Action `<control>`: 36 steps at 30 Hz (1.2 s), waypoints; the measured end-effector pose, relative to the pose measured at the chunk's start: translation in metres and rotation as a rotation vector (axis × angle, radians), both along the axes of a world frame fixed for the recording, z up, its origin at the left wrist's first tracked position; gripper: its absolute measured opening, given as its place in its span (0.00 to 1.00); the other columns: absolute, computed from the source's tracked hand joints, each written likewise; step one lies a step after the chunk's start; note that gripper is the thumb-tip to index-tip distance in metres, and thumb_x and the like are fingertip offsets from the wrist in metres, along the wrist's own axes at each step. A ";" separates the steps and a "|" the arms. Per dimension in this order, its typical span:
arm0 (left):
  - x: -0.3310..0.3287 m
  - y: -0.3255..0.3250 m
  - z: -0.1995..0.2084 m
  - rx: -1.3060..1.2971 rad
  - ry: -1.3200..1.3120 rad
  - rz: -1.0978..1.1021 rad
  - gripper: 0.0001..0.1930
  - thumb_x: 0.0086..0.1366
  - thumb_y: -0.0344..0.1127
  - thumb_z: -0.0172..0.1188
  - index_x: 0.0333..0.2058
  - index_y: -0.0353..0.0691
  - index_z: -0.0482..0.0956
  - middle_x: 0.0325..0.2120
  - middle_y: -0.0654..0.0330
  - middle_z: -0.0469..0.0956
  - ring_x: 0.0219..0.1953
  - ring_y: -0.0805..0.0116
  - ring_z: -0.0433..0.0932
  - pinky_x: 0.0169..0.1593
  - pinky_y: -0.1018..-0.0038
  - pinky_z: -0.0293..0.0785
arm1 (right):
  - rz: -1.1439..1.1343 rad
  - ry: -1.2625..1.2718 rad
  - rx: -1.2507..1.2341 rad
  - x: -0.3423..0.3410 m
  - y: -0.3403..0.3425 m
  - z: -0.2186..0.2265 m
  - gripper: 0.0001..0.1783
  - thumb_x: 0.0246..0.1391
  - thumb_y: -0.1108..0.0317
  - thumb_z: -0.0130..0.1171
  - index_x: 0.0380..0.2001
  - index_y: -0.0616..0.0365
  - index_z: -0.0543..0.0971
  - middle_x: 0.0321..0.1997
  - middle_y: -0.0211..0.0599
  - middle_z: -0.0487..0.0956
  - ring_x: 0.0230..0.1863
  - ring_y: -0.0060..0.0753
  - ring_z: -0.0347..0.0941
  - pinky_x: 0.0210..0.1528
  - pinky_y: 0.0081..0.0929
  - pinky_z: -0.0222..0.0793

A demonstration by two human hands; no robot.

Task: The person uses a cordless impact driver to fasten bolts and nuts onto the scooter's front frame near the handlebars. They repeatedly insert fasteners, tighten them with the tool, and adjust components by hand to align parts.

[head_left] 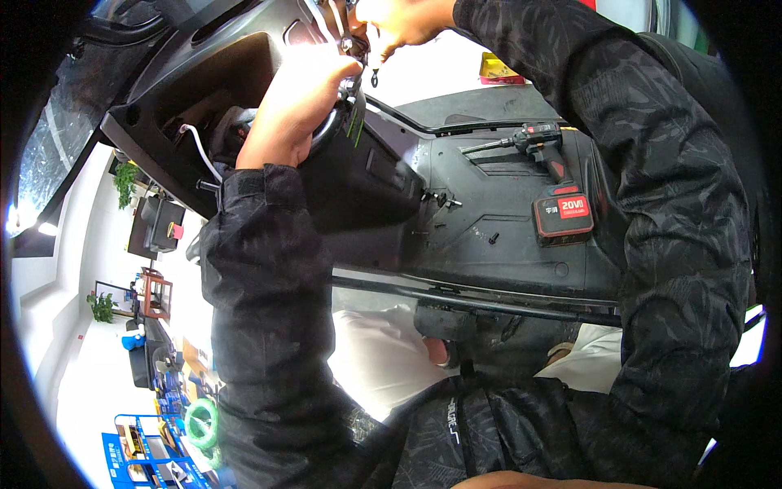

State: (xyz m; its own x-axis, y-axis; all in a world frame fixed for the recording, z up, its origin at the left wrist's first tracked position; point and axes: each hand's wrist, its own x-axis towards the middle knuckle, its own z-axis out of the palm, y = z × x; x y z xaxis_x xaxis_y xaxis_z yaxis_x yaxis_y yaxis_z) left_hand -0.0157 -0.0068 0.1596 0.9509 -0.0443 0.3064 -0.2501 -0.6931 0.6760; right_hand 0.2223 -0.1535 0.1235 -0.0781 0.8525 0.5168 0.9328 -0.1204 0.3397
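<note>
At the top of the head view, my left hand reaches up to the steering column of a small black vehicle. Its thumb is bent against a dark metal fitting; glare and the wrist hide the other fingers. Just right of it, my right hand has its fingers pinched together close to the same spot. What lies between them is too small to name. Below those fingertips hangs a small black piece with a looped end. White cables run beside both hands, and thin green wires hang under the fitting.
A cordless power driver with a long bit and red-black battery lies on the black footboard. Several loose screws lie left of it. An open storage recess is left of my left hand. A yellow-red box sits beyond.
</note>
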 end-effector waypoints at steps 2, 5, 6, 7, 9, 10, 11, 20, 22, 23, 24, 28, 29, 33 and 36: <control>0.000 -0.002 0.001 0.023 0.018 0.023 0.08 0.66 0.37 0.65 0.39 0.41 0.82 0.39 0.64 0.80 0.44 0.72 0.76 0.47 0.71 0.71 | 0.140 -0.212 0.001 -0.011 -0.004 0.005 0.18 0.52 0.47 0.71 0.30 0.52 0.87 0.37 0.51 0.80 0.41 0.57 0.78 0.42 0.48 0.75; 0.001 -0.005 0.001 0.075 0.020 0.049 0.08 0.62 0.35 0.66 0.37 0.38 0.82 0.38 0.63 0.80 0.40 0.70 0.76 0.45 0.71 0.72 | 0.147 -0.121 0.043 -0.033 -0.020 0.008 0.15 0.53 0.56 0.71 0.37 0.56 0.84 0.32 0.47 0.82 0.37 0.49 0.81 0.40 0.43 0.76; 0.001 -0.006 0.001 0.114 0.027 0.057 0.09 0.62 0.35 0.65 0.37 0.37 0.82 0.37 0.62 0.80 0.39 0.70 0.76 0.44 0.71 0.72 | 0.050 0.168 0.087 -0.042 -0.021 0.006 0.19 0.50 0.59 0.74 0.39 0.60 0.82 0.31 0.46 0.83 0.35 0.45 0.82 0.38 0.39 0.76; 0.002 -0.006 0.001 0.152 0.031 0.065 0.09 0.61 0.34 0.65 0.36 0.36 0.81 0.36 0.62 0.79 0.38 0.69 0.76 0.43 0.70 0.73 | -0.046 0.454 0.133 -0.050 -0.021 0.004 0.23 0.48 0.61 0.78 0.40 0.64 0.80 0.29 0.45 0.84 0.33 0.42 0.82 0.36 0.36 0.76; 0.002 -0.008 -0.002 0.246 -0.045 0.077 0.08 0.59 0.33 0.64 0.33 0.34 0.80 0.28 0.62 0.78 0.32 0.69 0.74 0.39 0.70 0.70 | -0.001 0.590 0.124 -0.063 -0.024 0.001 0.31 0.47 0.72 0.77 0.53 0.61 0.74 0.35 0.37 0.83 0.30 0.30 0.81 0.30 0.31 0.75; 0.002 -0.009 -0.003 0.214 -0.055 0.071 0.08 0.59 0.33 0.64 0.33 0.35 0.80 0.27 0.62 0.77 0.31 0.70 0.73 0.39 0.71 0.69 | 0.027 0.620 0.194 -0.068 -0.024 -0.003 0.31 0.47 0.73 0.77 0.54 0.61 0.74 0.35 0.38 0.83 0.30 0.31 0.82 0.30 0.31 0.75; 0.002 -0.010 -0.003 0.183 -0.072 0.054 0.07 0.58 0.32 0.64 0.33 0.35 0.79 0.27 0.62 0.77 0.31 0.70 0.73 0.38 0.71 0.69 | 0.054 0.649 0.263 -0.071 -0.025 -0.004 0.31 0.48 0.73 0.76 0.54 0.61 0.73 0.35 0.38 0.83 0.30 0.31 0.82 0.30 0.31 0.75; -0.001 -0.009 -0.004 0.177 -0.050 0.047 0.17 0.56 0.29 0.66 0.44 0.34 0.76 0.38 0.60 0.78 0.41 0.67 0.75 0.47 0.70 0.72 | -0.016 1.079 0.665 -0.102 -0.018 -0.057 0.18 0.55 0.57 0.72 0.36 0.62 0.85 0.29 0.43 0.86 0.31 0.37 0.84 0.39 0.32 0.77; 0.002 -0.007 -0.006 0.195 -0.079 0.026 0.27 0.55 0.26 0.66 0.55 0.34 0.71 0.42 0.60 0.78 0.45 0.66 0.76 0.50 0.70 0.74 | 0.000 0.976 0.777 -0.110 -0.012 -0.065 0.15 0.56 0.59 0.71 0.36 0.62 0.85 0.28 0.40 0.86 0.30 0.34 0.84 0.37 0.31 0.77; 0.003 -0.005 -0.008 0.161 -0.057 0.024 0.27 0.55 0.25 0.65 0.55 0.34 0.71 0.42 0.60 0.78 0.45 0.66 0.76 0.50 0.70 0.74 | -0.001 0.933 0.825 -0.114 -0.011 -0.069 0.14 0.56 0.60 0.71 0.36 0.62 0.85 0.29 0.40 0.86 0.30 0.34 0.84 0.37 0.31 0.77; 0.005 -0.003 -0.009 0.129 -0.039 0.017 0.27 0.55 0.24 0.65 0.55 0.34 0.70 0.42 0.60 0.78 0.46 0.66 0.76 0.50 0.71 0.74 | -0.009 0.934 0.863 -0.117 -0.009 -0.071 0.14 0.57 0.61 0.70 0.36 0.62 0.85 0.30 0.41 0.86 0.31 0.33 0.84 0.38 0.30 0.77; 0.011 0.002 -0.013 0.006 -0.074 -0.045 0.25 0.54 0.22 0.62 0.53 0.33 0.72 0.41 0.59 0.78 0.44 0.64 0.77 0.48 0.70 0.74 | 0.079 1.051 1.011 -0.131 0.001 -0.077 0.13 0.59 0.62 0.69 0.37 0.63 0.84 0.34 0.42 0.87 0.33 0.31 0.84 0.40 0.30 0.78; 0.011 0.002 -0.014 -0.038 -0.116 -0.075 0.24 0.53 0.23 0.62 0.51 0.33 0.72 0.40 0.58 0.78 0.43 0.63 0.77 0.48 0.68 0.74 | 0.092 1.166 1.026 -0.133 0.003 -0.078 0.13 0.59 0.62 0.68 0.38 0.63 0.84 0.34 0.42 0.87 0.33 0.31 0.84 0.40 0.30 0.78; 0.010 -0.001 -0.011 -0.061 -0.026 -0.023 0.21 0.53 0.19 0.61 0.48 0.35 0.76 0.42 0.62 0.79 0.44 0.67 0.76 0.49 0.72 0.73 | 0.053 1.047 1.125 -0.142 0.010 -0.082 0.12 0.60 0.64 0.67 0.39 0.63 0.85 0.34 0.41 0.88 0.34 0.29 0.84 0.41 0.29 0.78; 0.008 -0.006 -0.009 -0.077 -0.034 -0.028 0.23 0.51 0.18 0.60 0.48 0.34 0.74 0.45 0.60 0.78 0.48 0.64 0.75 0.53 0.71 0.71 | 0.008 1.035 1.148 -0.143 0.012 -0.082 0.11 0.60 0.64 0.68 0.38 0.63 0.85 0.33 0.41 0.88 0.33 0.29 0.84 0.40 0.28 0.77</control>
